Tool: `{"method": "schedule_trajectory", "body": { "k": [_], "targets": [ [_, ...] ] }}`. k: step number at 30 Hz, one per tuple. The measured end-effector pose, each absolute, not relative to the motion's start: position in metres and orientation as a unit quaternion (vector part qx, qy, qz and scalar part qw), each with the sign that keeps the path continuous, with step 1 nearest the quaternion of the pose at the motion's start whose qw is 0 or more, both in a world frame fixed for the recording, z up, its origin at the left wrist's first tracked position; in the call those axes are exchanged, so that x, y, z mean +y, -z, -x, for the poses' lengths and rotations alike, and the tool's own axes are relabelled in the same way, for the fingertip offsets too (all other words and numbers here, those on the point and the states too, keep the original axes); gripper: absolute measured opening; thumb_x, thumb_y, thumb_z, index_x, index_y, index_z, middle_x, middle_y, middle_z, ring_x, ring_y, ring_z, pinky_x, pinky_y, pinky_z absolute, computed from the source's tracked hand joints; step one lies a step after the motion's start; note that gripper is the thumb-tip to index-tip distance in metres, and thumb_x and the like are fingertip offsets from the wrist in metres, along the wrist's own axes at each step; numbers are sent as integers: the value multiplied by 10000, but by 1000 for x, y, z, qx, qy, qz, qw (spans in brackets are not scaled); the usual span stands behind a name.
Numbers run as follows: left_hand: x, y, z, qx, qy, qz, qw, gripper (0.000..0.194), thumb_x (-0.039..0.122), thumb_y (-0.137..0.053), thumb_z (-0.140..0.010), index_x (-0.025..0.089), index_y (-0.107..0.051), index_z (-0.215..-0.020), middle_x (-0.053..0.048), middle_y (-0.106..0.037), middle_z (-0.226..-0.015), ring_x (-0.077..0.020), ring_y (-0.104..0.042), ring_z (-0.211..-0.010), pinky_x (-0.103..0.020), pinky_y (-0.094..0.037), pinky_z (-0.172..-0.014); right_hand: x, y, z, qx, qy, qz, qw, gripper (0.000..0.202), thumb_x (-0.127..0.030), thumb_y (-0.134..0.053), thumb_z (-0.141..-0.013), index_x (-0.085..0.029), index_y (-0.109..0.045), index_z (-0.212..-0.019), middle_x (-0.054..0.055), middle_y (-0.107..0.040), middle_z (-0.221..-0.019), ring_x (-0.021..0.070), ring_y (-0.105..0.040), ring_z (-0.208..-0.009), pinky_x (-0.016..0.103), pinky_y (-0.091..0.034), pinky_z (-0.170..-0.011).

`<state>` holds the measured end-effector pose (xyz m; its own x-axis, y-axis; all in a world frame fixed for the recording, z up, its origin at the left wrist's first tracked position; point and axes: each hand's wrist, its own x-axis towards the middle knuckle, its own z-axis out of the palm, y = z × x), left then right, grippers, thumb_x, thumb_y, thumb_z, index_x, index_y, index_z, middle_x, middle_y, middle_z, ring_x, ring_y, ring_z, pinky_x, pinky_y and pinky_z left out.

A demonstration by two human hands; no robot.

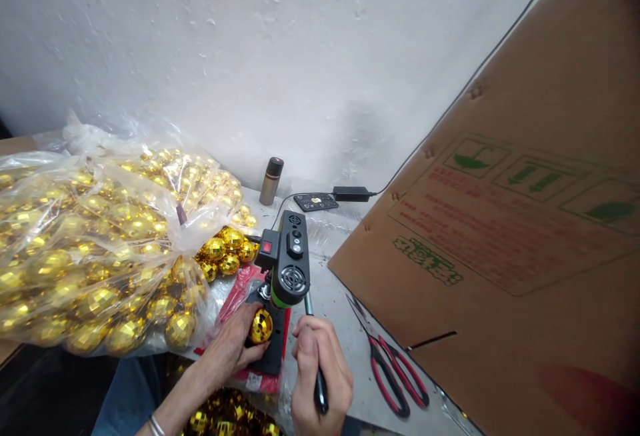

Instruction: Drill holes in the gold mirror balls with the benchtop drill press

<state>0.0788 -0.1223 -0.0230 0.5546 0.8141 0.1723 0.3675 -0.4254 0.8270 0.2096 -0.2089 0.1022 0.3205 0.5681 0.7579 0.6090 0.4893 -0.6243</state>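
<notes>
My left hand [237, 339] is closed around a shiny gold faceted ball [261, 326], like a small disco ball, with dark spots on its top. The ball sits over the black base of a small bench machine [293, 256] that looks like a mini drill press, with round vents and a red switch. Whether a tool tip touches the ball is hidden by the machine's head. My right hand [323, 373] is wrapped around the machine's lever handle [321, 393], a metal rod with a black grip. Beneath the base lies red plastic packaging [240, 293].
Clear bags of gold balls [100, 249] fill the left. More gold balls [230, 416] lie below my left arm. Red-handled scissors [390, 363] lie right, beside a large cardboard box [500, 223]. A spray-like bottle [271, 181], dark phone-shaped item [316, 202] and power adapter [351, 193] are behind.
</notes>
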Motion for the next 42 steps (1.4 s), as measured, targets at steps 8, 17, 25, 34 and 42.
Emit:
{"method": "schedule_trajectory", "body": {
  "k": [8,17,25,34,42],
  "targets": [
    [-122,10,-81,386,-252,-794,396,463,355,-734,-858,227,-627,-1290,-109,-758,-1168,-324,-733,-1045,-451,-591,-947,-213,-104,-200,-542,-11,532,651,279,-128,-429,-1076,-231,-517,-832,-21,-543,-791,103,-532,-715,219,-433,-666],
    [-116,19,-95,412,-262,-821,294,335,396,-760,-819,208,-663,-1078,-95,-736,-998,-341,-698,-982,-501,-533,-952,-212,-102,-204,-552,7,529,645,274,-123,-441,-1067,-230,-520,-827,-25,-548,-785,94,-537,-701,208,-430,-646],
    [-114,27,-96,416,-261,-821,293,396,366,-807,-757,211,-658,-1089,-80,-728,-1011,-329,-688,-970,-485,-509,-960,-212,-98,-198,-545,22,528,652,292,-101,-420,-1064,-231,-503,-817,-27,-550,-776,109,-565,-736,230,-441,-680],
    [-113,30,-98,421,-252,-817,304,394,381,-797,-769,197,-658,-1088,-122,-740,-1086,-359,-689,-1032,-517,-503,-966,-212,-85,-187,-502,27,547,669,324,-89,-388,-1061,-221,-504,-789,-27,-559,-812,97,-551,-719,239,-433,-707],
    [-113,33,-98,411,-267,-814,312,451,398,-812,-776,206,-655,-1153,-116,-747,-1123,-361,-698,-1048,-514,-515,-955,-208,-79,-189,-516,55,532,669,340,-112,-366,-1086,-220,-503,-795,-35,-540,-801,92,-545,-712,238,-427,-692]
  ]
}}
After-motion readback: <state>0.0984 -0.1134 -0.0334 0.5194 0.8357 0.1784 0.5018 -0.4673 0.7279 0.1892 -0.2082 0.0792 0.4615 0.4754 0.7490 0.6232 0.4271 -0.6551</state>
